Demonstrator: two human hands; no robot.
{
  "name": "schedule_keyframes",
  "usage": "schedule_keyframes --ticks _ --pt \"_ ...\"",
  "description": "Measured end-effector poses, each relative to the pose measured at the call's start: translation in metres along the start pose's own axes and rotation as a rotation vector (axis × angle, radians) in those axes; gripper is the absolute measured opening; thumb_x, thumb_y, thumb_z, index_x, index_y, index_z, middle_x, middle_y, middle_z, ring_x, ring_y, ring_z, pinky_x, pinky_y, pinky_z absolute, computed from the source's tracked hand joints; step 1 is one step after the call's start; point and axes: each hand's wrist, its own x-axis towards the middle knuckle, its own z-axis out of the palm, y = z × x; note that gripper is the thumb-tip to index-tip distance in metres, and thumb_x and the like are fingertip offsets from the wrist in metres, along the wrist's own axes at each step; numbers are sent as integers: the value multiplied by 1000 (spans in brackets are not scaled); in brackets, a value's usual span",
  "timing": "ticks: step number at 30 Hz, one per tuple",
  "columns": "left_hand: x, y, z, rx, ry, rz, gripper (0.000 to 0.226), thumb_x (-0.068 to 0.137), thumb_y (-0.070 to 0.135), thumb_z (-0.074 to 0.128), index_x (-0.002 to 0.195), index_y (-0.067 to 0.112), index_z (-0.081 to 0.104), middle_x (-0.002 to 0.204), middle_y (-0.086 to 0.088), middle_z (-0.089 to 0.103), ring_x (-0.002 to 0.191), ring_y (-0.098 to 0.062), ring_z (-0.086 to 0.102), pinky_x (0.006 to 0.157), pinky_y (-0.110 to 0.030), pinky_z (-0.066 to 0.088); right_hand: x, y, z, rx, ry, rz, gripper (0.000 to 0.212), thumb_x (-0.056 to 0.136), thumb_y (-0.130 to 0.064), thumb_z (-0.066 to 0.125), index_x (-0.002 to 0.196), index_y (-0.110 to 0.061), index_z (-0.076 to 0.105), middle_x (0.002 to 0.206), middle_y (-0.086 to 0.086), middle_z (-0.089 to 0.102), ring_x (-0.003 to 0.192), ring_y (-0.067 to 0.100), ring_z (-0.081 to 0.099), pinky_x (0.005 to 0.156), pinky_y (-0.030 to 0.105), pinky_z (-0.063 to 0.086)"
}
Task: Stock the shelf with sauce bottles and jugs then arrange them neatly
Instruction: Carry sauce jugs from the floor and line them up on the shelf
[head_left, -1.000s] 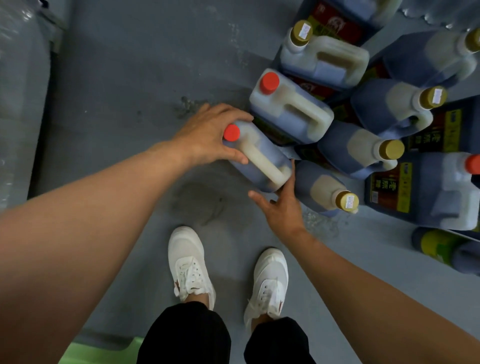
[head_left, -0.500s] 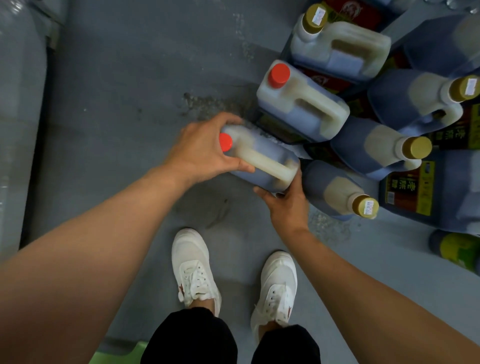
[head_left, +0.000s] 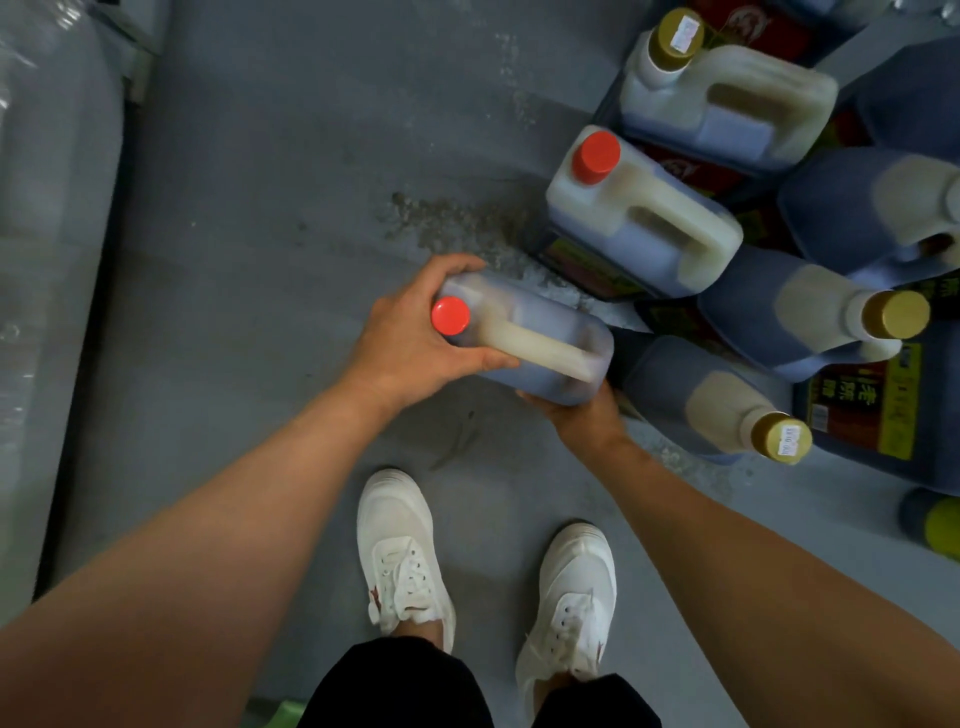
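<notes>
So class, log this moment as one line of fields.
phase: lifting jug | left hand: grips cap end of red-capped jug | right hand: supports its base | other jugs: on floor

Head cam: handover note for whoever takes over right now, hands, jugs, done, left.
Left hand: grips the cap end of the red-capped jug.
Right hand: holds the same jug from under its far end.
The jug lies on its side between the hands, above the grey floor.
The other jugs sit clustered on the floor to the right, one red-capped, several gold-capped.
Done: one jug is in hand.
Left: no shelf is in view; shelve this jug and the rest, then arrange them.
</notes>
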Motion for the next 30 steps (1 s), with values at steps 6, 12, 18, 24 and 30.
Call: schedule_keyframes --ticks 6,12,18,24,30 --pt "12 3 -4 24 57 -105 85 43 74 80 119 43 58 107 18 68 105 -9 62 97 -27 49 -19 -18 1 -427 -52 -344 19 101 -15 58 119 -11 55 114 14 63 101 27 63 86 40 60" --pt "27 -36 -17 -198 225 -519 51 68 70 75 87 24 63 87 7 67 98 -21 67 78 -28 47 -18 -25 6 -575 -439 -273 54 78 -25 86 125 -30 61 119 -3 72 114 16 67 96 36 56" --pt "0 -81 -21 -477 271 -732 77 37 86 70 86 28 63 99 1 75 94 -21 71 80 -37 55 -13 -21 29 -501 -575 -209 49 84 -7 78 124 -29 61 123 5 71 106 17 67 93 42 57" --pt "-15 -95 -11 -603 239 -824 59 64 70 76 100 24 66 97 0 75 80 -16 70 62 -26 49 -12 -24 32 -591 -590 -49 57 82 -18 80 135 -21 59 119 2 73 108 20 71 85 33 60" --pt "-34 -79 -11 -664 207 -805 64 61 66 81 107 24 64 102 1 75 92 -18 71 72 -29 52 -46 -31 15 -580 -541 36 55 79 -20 79 131 -19 63 114 6 75 102 22 73 78 29 59"
